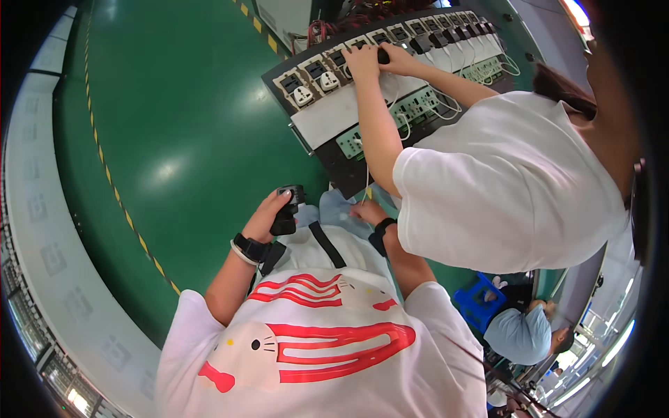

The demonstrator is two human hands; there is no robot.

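L hand (263, 217) grasping blk. block (284, 221), ctr. of frame; R hand (373, 212) nearby, pinching wht. cable (367, 175) by dark bench (333, 164), upper ctr.; co-worker's hands (362, 63) at sockets (315, 70), top ctr.

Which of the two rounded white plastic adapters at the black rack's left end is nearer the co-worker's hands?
The right white adapter, near the co-worker's hand; the other adapter sits farther left.
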